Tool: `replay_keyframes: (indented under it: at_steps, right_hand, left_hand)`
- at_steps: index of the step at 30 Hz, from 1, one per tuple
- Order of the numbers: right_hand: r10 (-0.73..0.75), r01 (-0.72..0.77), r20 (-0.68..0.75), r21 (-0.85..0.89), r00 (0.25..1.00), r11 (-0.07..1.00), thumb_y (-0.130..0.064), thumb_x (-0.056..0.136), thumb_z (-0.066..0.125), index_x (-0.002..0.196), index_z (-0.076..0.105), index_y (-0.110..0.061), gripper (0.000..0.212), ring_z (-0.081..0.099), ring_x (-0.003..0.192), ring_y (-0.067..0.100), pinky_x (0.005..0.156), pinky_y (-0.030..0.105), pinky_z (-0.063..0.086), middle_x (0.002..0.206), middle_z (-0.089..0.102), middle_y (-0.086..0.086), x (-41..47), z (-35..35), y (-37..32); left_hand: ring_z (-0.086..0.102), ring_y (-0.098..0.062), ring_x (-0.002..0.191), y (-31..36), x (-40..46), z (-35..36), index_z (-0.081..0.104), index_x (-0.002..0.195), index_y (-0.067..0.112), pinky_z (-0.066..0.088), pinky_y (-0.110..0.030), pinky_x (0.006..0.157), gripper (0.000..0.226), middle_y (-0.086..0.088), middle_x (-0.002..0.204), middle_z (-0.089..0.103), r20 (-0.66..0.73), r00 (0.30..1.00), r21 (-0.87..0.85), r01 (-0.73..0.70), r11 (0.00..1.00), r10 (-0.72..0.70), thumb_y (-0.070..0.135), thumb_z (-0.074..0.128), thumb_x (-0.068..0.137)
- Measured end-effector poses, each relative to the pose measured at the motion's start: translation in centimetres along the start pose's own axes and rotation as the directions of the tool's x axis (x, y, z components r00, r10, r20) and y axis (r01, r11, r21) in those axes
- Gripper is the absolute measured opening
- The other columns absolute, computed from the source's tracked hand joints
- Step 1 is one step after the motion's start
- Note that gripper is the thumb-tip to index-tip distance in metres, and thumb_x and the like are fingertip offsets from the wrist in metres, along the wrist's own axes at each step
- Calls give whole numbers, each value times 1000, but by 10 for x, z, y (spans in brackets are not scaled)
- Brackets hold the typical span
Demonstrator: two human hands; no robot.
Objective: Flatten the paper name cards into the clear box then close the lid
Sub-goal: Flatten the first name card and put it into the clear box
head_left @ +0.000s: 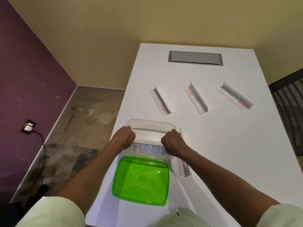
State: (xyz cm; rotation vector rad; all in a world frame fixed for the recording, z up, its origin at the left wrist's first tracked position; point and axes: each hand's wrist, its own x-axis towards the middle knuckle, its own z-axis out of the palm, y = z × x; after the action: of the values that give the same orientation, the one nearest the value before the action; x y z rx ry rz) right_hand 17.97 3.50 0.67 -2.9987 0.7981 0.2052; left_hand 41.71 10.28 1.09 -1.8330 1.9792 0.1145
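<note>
**Name cards: light, floppy paper, take them by the ends**

Name cards first, but working big to small: the white table (213,153) carries everything. Nearest the person sits the green lid (141,181), off the box and lying upside down, just this side of it. The clear box (150,124) stands right behind the lid, near the table's left edge. Thin plastic, so probably light and a bit flexy; I'd steady it while pressing down or it may slide on that smooth top.

Inside the box is a paper name card (148,149) with blue lettering, lying across the bottom. Left hand (123,138) and right hand (173,143) are both down in the box at the card's two ends, fingers curled under. Whether they pinch the paper or just knuckle it flat, I can't tell.

Paper like this should be nearly weightless, easy to crease and springy at the fold, so press along the fold line, not the middle.

Three folded holders (196,99) wait further back, well apart, and a fourth (183,166) lies just right of the box. They look like clear sleeves, stiffer and slicker; grab at the short ends.
</note>
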Motion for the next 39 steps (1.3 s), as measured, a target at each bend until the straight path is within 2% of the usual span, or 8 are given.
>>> replay_keyframes:
  at_steps: [5, 9, 14, 25, 27, 31, 33, 39]
  right_hand:
    - [-25, 26, 35, -22, 999, 999, -2, 37, 76, 45, 49, -13, 30, 43, 34, 21, 52, 27, 35, 37, 45, 6, 6, 5, -5]
    - [-58, 59, 3, -24, 998, 998, 1, 40, 75, 45, 48, -12, 30, 24, 38, 18, 53, 28, 39, 36, 42, 6, 8, 11, -9]
    - [-67, 71, 57, -83, 996, 994, 0, 43, 76, 47, 53, -11, 26, 42, 36, 20, 55, 32, 45, 38, 45, 7, 11, 17, -11]
    - [-59, 63, 25, -166, 998, 984, -1, 45, 75, 47, 53, -16, 27, 39, 38, 15, 56, 28, 42, 38, 42, 0, 12, 19, -12]
    - [-54, 55, 13, -147, 998, 988, 0, 47, 75, 45, 51, -15, 29, 36, 39, 15, 56, 29, 42, 36, 41, 0, 13, 20, -12]
    - [-54, 72, 122, -145, 991, 987, -17, 73, 69, 62, 60, -15, 14, 54, 59, 22, 68, 32, 39, 53, 59, 3, 14, 12, -15]
    - [-42, 55, 88, -140, 995, 989, -23, 82, 62, 70, 63, -14, 15, 56, 70, 25, 72, 34, 37, 63, 64, 6, 15, 3, -17]
    - [106, -102, -120, 37, 987, 994, -21, 68, 71, 45, 49, -20, 32, 52, 53, 27, 58, 31, 29, 43, 54, 7, 7, -27, -10]
  left_hand:
    - [44, -13, 36, 2, 1, -1, 57, 37, 20, 27, -17, 40, 34, 3, 44, 46, -59, 997, 8, -55, 998, 55, 13, 88, 26]
    - [44, -18, 37, 2, -1, 3, 56, 38, 19, 36, -21, 42, 35, -2, 42, 45, -67, 989, 5, -132, 991, 132, 0, 83, 29]
    - [46, -17, 38, 6, -4, 4, 56, 37, 19, 36, -20, 42, 34, 0, 40, 46, -67, 984, -7, -164, 986, 163, 5, 85, 25]
    - [47, -15, 36, 11, -1, 7, 56, 36, 17, 35, -17, 42, 38, -1, 38, 49, -112, 982, 44, -145, 988, 149, 2, 87, 21]
    - [54, -18, 44, 15, 0, -1, 60, 44, 16, 39, -20, 47, 33, -4, 45, 56, -63, 987, 100, -139, 985, 146, 3, 88, 29]
    - [62, -24, 94, 20, 2, -14, 67, 101, 9, 47, -31, 77, 28, -13, 101, 67, 137, 990, 79, -52, 996, 40, 23, 75, 79]
    - [62, -25, 96, 18, 4, -20, 67, 108, 9, 49, -33, 79, 38, -14, 106, 65, 113, 994, 1, -5, 1000, 5, 32, 75, 79]
    - [66, -27, 90, 16, 15, -42, 72, 101, 16, 54, -36, 76, 24, -11, 100, 70, -15, 991, -234, 126, 964, -133, 33, 69, 85]
